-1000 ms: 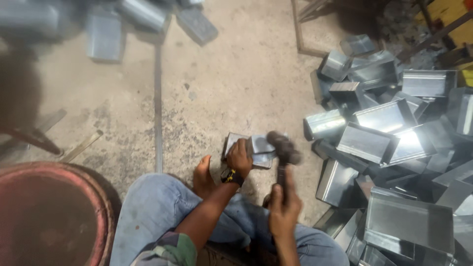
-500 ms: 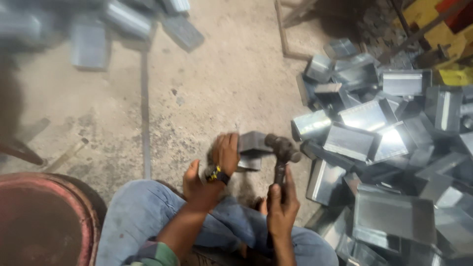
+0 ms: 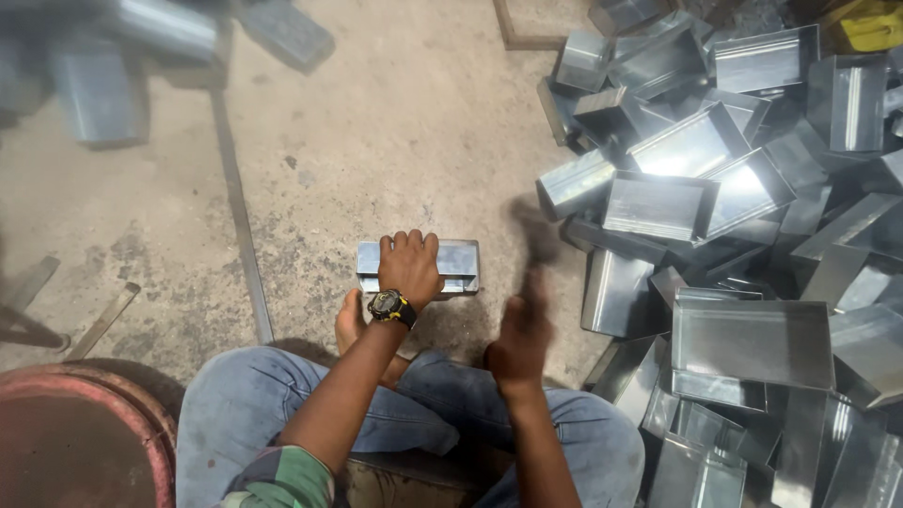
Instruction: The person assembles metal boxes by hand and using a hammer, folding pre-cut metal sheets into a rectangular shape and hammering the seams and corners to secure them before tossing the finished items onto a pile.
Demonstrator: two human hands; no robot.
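Observation:
I sit on a concrete floor with a shiny sheet-metal tray (image 3: 455, 261) lying in front of my knees. My left hand (image 3: 408, 266), with a black and yellow watch at the wrist, rests flat on top of the tray and holds it down. My right hand (image 3: 520, 336) is to the right of the tray, blurred by motion, closed around the handle of a hammer (image 3: 536, 246) whose dark head is raised just beside the tray's right end. My bare foot (image 3: 349, 319) touches the floor under the left wrist.
A large heap of similar metal trays (image 3: 743, 235) fills the right side, close to my right knee. More metal pieces (image 3: 141, 56) lie at the top left. A thin metal strip (image 3: 240, 216) runs along the floor. A round red rim (image 3: 113, 400) is at bottom left.
My left hand went from gripping the tray's edge to lying flat on top of it. The right hand with the hammer has swung; it is now blurred and its head sits higher right.

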